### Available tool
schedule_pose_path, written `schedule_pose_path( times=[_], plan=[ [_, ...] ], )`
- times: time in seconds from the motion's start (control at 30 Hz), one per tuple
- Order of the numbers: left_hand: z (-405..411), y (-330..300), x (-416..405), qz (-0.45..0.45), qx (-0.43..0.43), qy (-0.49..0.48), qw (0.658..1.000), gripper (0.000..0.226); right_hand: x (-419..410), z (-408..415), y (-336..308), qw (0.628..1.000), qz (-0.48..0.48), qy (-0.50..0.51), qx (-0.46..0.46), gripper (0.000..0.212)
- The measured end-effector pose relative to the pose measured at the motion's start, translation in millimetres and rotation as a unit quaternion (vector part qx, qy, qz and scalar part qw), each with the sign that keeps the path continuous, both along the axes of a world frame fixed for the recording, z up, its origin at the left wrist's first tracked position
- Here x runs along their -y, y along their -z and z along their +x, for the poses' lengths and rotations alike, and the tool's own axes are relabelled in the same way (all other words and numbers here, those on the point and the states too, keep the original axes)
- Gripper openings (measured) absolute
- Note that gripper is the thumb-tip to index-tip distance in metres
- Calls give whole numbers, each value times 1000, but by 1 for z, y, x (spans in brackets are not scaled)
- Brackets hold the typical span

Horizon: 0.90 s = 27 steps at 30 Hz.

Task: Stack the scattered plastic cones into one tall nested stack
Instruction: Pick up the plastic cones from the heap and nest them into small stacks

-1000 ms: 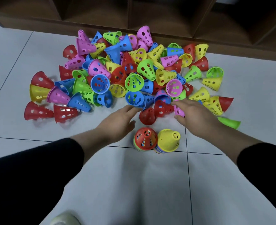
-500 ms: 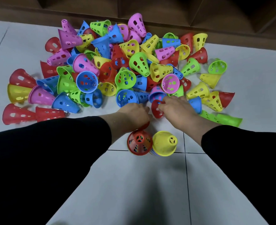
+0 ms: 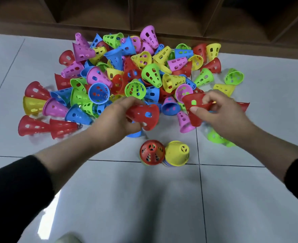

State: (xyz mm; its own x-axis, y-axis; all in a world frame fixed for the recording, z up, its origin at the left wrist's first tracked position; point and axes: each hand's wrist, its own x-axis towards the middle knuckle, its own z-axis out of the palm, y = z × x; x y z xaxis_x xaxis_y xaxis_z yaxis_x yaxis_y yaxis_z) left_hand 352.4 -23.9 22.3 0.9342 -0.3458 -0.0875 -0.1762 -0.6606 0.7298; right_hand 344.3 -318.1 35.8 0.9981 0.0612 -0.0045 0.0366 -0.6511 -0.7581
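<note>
Both hands have come up off the floor since a moment ago, each now holding a red cone: my left hand [image 3: 117, 118] grips one red cone [image 3: 144, 115] on its side, my right hand [image 3: 220, 109] pinches another red cone [image 3: 194, 107] by its rim. Below them stand two short stacks side by side, touching, a red-topped stack [image 3: 151, 152] and a yellow-topped stack [image 3: 177, 153]. Beyond lies the loose pile of cones [image 3: 127, 71] on the grey tiled floor [image 3: 144, 199], against a brown wooden shelf [image 3: 144, 14]
</note>
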Motion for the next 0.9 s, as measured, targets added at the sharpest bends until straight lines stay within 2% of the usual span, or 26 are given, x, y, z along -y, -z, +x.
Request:
schedule_pose_path(
  times=[0.07, 0.13, 0.3, 0.4, 0.47, 0.57, 0.6, 0.67, 0.77, 0.9],
  plan=[
    [-21, -15, -10, 3, -2, 3, 1000, 54, 6, -16, -27, 997, -39, -34, -53, 35],
    [-38, -30, -16, 45, 18, 39, 998, 57, 9, -33, -54, 983, -123, -96, -92, 35],
    [-62, -52, 2, 185, 70, 166, 966, 62, -10, -64, -93, 911, -315, -223, -142, 43],
    [-67, -42, 26, 266, 99, 213, 935, 50, -31, -68, -79, 883, -375, -250, -134, 62],
    [-68, -32, 38, 267, 90, 213, 936, 46, -43, -65, -60, 868, -404, -251, -144, 80],
    [-75, -20, 37, 181, 56, 184, 965, 67, -50, -62, -45, 880, -379, -220, -183, 94],
    [-78, -17, 30, 142, 54, 156, 976, 70, -49, -61, -44, 890, -361, -206, -188, 92],
    [-83, -8, 10, 94, 66, 86, 990, 61, -45, -60, -44, 915, -330, -169, -160, 80],
    [-78, 16, -24, 109, 87, -1, 990, 47, -29, -47, -27, 943, -297, -94, -120, 58],
    [-45, 53, -46, 212, 73, -11, 975, 53, -7, -17, 16, 937, -304, -21, -171, 55]
  ],
)
